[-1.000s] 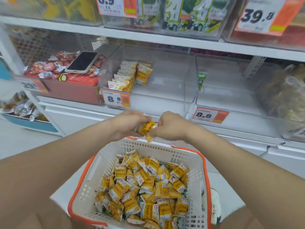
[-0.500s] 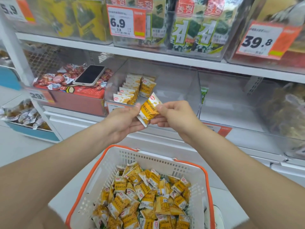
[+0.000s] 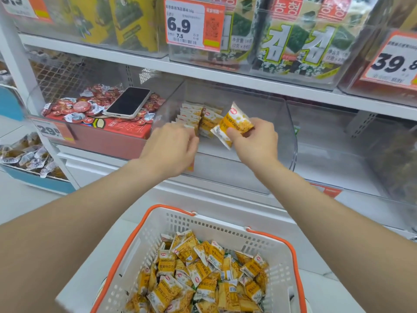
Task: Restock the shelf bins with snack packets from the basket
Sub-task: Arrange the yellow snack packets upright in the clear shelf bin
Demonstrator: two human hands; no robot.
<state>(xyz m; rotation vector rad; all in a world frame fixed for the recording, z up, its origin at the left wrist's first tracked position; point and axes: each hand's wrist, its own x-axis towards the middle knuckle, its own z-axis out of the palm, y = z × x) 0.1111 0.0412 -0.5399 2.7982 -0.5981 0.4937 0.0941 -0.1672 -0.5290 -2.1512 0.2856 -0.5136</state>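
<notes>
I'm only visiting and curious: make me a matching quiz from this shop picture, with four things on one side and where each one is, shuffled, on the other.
Things:
1. phone
2. single yellow packet
3. basket
4. 6.9 price tag

Places:
A. fixed to the front of a clear bin on the top shelf
B. pinched in the right hand
C. lying on the red snacks
D. nearest the person, holding heaped packets

Pairs: 1-C, 2-B, 3-D, 4-A

Two bare forearms [image 3: 94,213], bare hands [image 3: 255,141]
</notes>
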